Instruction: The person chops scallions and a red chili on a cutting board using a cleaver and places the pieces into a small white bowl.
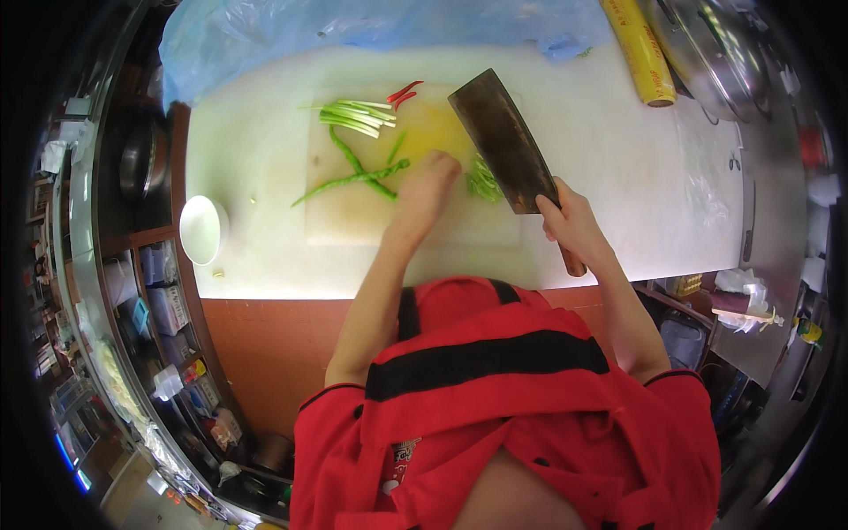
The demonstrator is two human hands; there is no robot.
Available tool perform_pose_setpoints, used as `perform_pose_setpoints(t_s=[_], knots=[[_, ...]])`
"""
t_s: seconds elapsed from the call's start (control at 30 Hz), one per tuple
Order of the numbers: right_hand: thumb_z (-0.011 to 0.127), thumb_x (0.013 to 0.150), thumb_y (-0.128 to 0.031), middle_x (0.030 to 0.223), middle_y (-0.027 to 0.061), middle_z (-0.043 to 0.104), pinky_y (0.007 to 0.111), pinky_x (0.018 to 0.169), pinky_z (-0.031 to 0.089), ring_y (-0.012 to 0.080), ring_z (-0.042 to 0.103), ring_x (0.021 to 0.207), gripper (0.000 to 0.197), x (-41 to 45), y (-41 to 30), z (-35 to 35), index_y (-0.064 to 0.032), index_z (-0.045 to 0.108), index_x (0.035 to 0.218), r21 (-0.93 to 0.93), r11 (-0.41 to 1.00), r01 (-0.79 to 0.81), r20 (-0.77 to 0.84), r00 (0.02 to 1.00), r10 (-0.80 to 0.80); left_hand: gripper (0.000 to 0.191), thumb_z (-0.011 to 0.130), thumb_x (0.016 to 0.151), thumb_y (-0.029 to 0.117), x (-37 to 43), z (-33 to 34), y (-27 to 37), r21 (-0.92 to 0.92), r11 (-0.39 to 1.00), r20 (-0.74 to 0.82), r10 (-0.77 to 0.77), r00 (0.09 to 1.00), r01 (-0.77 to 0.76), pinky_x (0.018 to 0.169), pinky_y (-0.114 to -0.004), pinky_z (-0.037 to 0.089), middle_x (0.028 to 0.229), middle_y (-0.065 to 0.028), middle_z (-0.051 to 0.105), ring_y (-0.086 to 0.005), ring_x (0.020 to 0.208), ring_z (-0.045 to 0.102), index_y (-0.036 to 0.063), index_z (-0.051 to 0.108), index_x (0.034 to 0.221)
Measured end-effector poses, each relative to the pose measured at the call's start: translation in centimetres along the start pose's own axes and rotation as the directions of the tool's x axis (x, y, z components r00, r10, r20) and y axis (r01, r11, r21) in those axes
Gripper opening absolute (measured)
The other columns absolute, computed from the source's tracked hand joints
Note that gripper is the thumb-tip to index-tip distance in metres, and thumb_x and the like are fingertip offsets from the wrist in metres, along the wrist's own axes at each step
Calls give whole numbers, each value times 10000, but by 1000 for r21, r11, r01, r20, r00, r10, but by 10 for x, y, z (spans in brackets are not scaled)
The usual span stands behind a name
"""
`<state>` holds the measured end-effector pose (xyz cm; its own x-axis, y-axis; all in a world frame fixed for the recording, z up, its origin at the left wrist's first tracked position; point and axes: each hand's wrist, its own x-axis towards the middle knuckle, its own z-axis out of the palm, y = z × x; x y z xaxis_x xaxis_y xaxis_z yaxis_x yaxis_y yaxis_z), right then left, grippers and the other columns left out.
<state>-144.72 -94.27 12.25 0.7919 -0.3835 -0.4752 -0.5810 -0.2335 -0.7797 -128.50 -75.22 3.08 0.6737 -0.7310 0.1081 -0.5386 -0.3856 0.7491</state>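
Note:
My right hand [571, 218] grips the wooden handle of a broad, dark cleaver [507, 142], its blade raised over the right part of a pale cutting board [351, 228]. My left hand [429, 182] is bent over the middle of the board, its fingertips turned down and partly hidden, so whether they hold anything does not show. Cut green pepper pieces [483, 180] lie between that hand and the blade. Long green peppers [351, 177] lie crossed left of my left hand. Behind them are a bundle of cut scallions [358, 117] and small red chilies [403, 93].
A white bowl [202, 230] stands near the table's left edge. Blue plastic sheeting [371, 23] covers the far side. A yellow cling-wrap box [639, 56] lies at the back right, beside a large metal pan or lid [712, 53]. Shelves with containers stand at the left.

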Motion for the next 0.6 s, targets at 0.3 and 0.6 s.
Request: perform_pose_setpoints(t_s=[0.3, 0.6], knots=[[531, 990, -135, 622, 34, 521, 280, 494, 425, 103, 502, 511, 162, -31, 36, 15, 10, 553, 1058, 158, 980, -122, 251, 965, 79, 148, 623, 892, 188, 28, -76, -48, 353, 904, -167, -195, 967, 243, 766, -429, 527, 998, -131, 678, -334, 894, 659, 78, 697, 956], [533, 984, -148, 684, 71, 549, 310, 507, 451, 130, 522, 522, 209, -12, 33, 5, 16, 535, 1114, 82, 990, -118, 116, 987, 108, 128, 554, 858, 129, 44, -22, -60, 523, 853, 102, -61, 993, -1, 695, -453, 534, 924, -134, 658, -342, 881, 659, 78, 670, 879]])
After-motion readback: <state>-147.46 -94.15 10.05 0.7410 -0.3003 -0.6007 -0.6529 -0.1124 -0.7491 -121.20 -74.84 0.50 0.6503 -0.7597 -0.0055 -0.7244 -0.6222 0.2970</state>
